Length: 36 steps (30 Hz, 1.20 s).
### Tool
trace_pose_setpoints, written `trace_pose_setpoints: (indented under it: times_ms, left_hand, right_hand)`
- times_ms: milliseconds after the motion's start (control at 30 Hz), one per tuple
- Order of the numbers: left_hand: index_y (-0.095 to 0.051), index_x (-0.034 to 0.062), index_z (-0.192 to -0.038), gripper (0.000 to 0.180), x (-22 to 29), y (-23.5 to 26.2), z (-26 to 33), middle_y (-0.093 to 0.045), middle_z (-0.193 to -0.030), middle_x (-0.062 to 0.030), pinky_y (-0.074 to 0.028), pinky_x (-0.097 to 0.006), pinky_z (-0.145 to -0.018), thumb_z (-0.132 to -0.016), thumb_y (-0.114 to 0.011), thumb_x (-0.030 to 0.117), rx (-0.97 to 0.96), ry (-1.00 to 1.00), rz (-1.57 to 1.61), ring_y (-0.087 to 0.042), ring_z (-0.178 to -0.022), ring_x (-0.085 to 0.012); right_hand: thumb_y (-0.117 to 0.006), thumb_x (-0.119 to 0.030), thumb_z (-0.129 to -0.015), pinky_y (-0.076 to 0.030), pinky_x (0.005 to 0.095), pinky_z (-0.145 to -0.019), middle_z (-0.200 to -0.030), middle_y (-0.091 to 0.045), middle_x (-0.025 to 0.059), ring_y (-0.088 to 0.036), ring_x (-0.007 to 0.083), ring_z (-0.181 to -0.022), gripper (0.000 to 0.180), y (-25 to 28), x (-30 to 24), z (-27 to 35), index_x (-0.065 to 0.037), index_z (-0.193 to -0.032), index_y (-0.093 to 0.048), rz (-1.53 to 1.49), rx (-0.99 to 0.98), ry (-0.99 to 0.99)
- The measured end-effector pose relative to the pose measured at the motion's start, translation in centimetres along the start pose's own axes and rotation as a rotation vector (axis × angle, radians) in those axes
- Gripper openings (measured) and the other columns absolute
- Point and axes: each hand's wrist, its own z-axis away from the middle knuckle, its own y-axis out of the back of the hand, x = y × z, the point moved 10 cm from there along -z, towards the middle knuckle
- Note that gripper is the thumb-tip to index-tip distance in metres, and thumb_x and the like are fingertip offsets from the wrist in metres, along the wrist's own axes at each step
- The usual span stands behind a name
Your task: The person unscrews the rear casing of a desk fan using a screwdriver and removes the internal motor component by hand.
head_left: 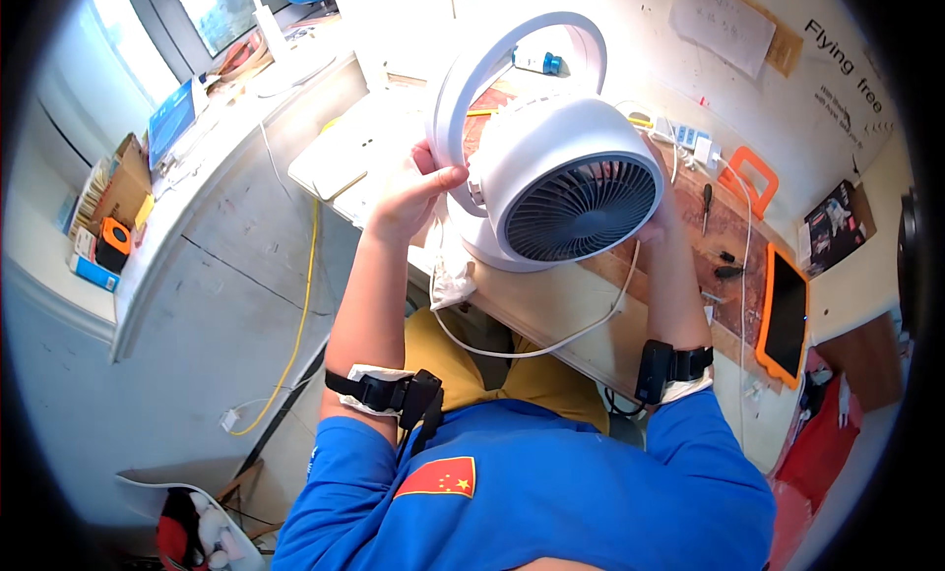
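Note:
A white desk fan with a dark grille and a round ring frame stands tilted on its base at the desk's front edge. My left hand is closed on the left side of the ring, thumb across its front. At the right side of the fan head is my right hand, closed against the housing, most of its fingers hidden behind it. A white power cord loops down below the fan over the desk edge. Something white and crumpled hangs beside the base.
On the desk lie a screwdriver, an orange-framed tablet and an orange handle-shaped piece. A power strip with plugs sits behind them. A yellow cable hangs at the left, below a windowsill holding boxes.

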Motion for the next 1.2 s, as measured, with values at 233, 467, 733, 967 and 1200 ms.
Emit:
trace_pose_setpoints:
  times_ms: [233,467,733,967,1200]
  left_hand:
    - [-0.046,0.0099,-0.084,0.032,0.0,0.1,0.1,-0.041,-0.077,0.0019,-0.034,-0.03,-0.085,-0.073,-0.075,0.018,0.012,-0.019,-0.09,-0.04,-0.078,-0.0112]
    - [-0.049,0.0089,-0.088,0.034,0.8,0.6,0.9,-0.044,-0.086,-0.0008,-0.033,-0.031,-0.089,-0.075,-0.072,0.03,0.019,-0.096,-0.015,-0.044,-0.088,-0.0149]
    - [-0.055,0.0085,-0.095,0.047,0.7,2.5,2.3,-0.046,-0.119,-0.0061,-0.025,-0.04,-0.107,-0.066,-0.08,0.036,0.149,-0.099,0.101,-0.034,-0.124,-0.0211]
    - [-0.054,0.0108,-0.093,0.044,0.6,2.2,2.1,-0.047,-0.119,-0.0052,-0.024,-0.04,-0.108,-0.067,-0.079,0.036,0.129,-0.122,0.115,-0.037,-0.123,-0.021]
    - [-0.055,0.0073,-0.1,0.044,0.5,2.2,2.3,-0.049,-0.123,-0.0082,-0.026,-0.041,-0.109,-0.069,-0.077,0.031,0.132,-0.129,0.168,-0.04,-0.125,-0.0231]
  right_hand:
    - [-0.047,-0.038,-0.096,-0.057,0.0306,-0.067,-0.09,-0.067,0.0087,-0.066,0.0165,-0.077,0.039,0.5,0.8,0.0,-0.003,-0.103,-0.063,0.006,0.013,-0.028]
    - [-0.053,-0.043,-0.092,-0.056,0.0284,-0.065,-0.09,-0.067,0.0073,-0.065,0.0134,-0.074,0.043,-1.9,1.4,1.3,-0.005,-0.109,-0.062,0.068,0.037,-0.072]
    - [-0.045,-0.05,-0.093,-0.055,0.0263,-0.072,-0.096,-0.067,0.0093,-0.065,0.0128,-0.082,0.056,-4.2,1.8,2.4,-0.001,-0.116,-0.058,0.233,-0.053,-0.137]
    - [-0.04,-0.05,-0.096,-0.057,0.0271,-0.074,-0.1,-0.067,0.0114,-0.067,0.0142,-0.084,0.059,-3.4,2.1,2.2,0.001,-0.122,-0.054,0.242,-0.048,-0.158]
    - [-0.039,-0.048,-0.097,-0.057,0.0281,-0.075,-0.1,-0.067,0.012,-0.067,0.0151,-0.084,0.056,-3.5,2.0,1.7,0.0,-0.121,-0.055,0.227,-0.08,-0.095]
